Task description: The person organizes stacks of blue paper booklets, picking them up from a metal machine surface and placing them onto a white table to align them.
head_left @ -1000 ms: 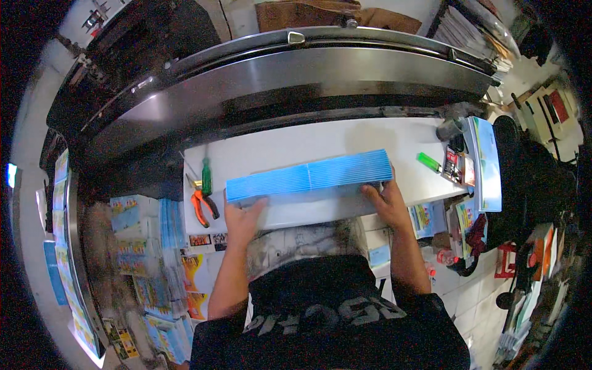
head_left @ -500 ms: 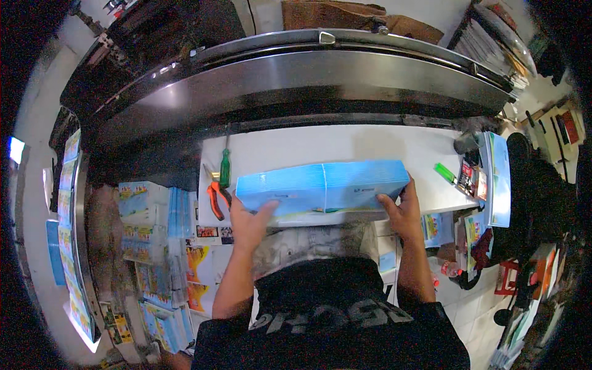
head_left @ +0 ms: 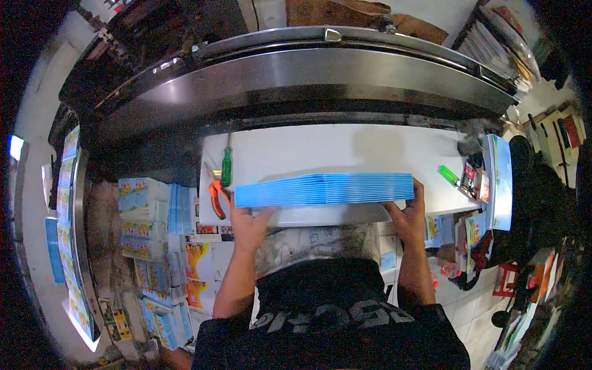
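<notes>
Both my hands hold a stack of light blue printed sheets point(head_left: 324, 190), its layered long edge turned up toward me above the white tabletop. My left hand point(head_left: 250, 223) grips the stack's left end, with the thumb along the near side. At the right end my right hand point(head_left: 408, 213) clasps it the same way, fingers behind the corner. Left of the stack lie orange-handled pliers point(head_left: 217, 198) and a green-handled screwdriver point(head_left: 227, 166). The fingers on the far side are partly hidden by the stack.
Beyond the white tabletop point(head_left: 277, 145) runs a long metal machine bar point(head_left: 320, 74). A green lighter-like object point(head_left: 448, 175) and small packs point(head_left: 473, 180) lie at the right. Piles of printed sheets point(head_left: 145, 206) stand at the left, and a blue-edged sheet stack point(head_left: 499, 182) at the right.
The stack has tipped: its broad printed face showed before, and now its layered edge does. It also sits slightly lower in view, with both hands still on its ends.
</notes>
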`<action>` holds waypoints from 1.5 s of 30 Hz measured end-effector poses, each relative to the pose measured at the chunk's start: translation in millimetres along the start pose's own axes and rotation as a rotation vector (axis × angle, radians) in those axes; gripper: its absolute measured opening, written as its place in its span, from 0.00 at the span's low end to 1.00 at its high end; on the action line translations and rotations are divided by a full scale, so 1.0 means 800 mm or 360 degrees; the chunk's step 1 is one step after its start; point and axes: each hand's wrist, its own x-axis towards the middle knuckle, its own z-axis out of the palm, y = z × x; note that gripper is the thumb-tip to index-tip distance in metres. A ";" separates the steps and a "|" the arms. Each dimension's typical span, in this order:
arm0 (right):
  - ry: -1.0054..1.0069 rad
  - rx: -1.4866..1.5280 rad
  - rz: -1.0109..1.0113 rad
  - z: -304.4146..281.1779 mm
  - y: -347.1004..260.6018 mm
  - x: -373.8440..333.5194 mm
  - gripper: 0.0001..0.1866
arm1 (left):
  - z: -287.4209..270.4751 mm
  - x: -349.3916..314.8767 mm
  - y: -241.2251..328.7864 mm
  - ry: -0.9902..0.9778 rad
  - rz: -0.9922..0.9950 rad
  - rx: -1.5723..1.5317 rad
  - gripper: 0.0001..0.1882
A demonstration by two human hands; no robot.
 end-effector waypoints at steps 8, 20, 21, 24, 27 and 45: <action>-0.0066 -0.0176 -0.0039 -0.002 0.010 0.004 0.39 | 0.005 0.000 -0.007 -0.0029 0.0089 0.0040 0.37; -0.0101 -0.0009 0.0074 0.002 0.023 0.002 0.40 | -0.007 0.010 -0.017 -0.0204 0.0162 0.0180 0.54; -0.0097 -0.0011 0.0073 0.002 0.023 0.003 0.40 | -0.007 0.011 -0.015 -0.0208 0.0192 0.0342 0.54; -0.0143 -0.0010 -0.0001 0.000 0.023 0.003 0.39 | 0.000 0.006 -0.005 -0.0157 0.0144 0.0164 0.47; -0.0159 0.0017 -0.0004 0.000 0.025 0.003 0.39 | -0.001 0.008 -0.006 -0.0197 0.0168 0.0179 0.51; -0.0121 -0.0156 -0.0111 0.007 0.004 0.006 0.43 | 0.010 0.008 0.020 -0.0079 -0.0113 0.0038 0.34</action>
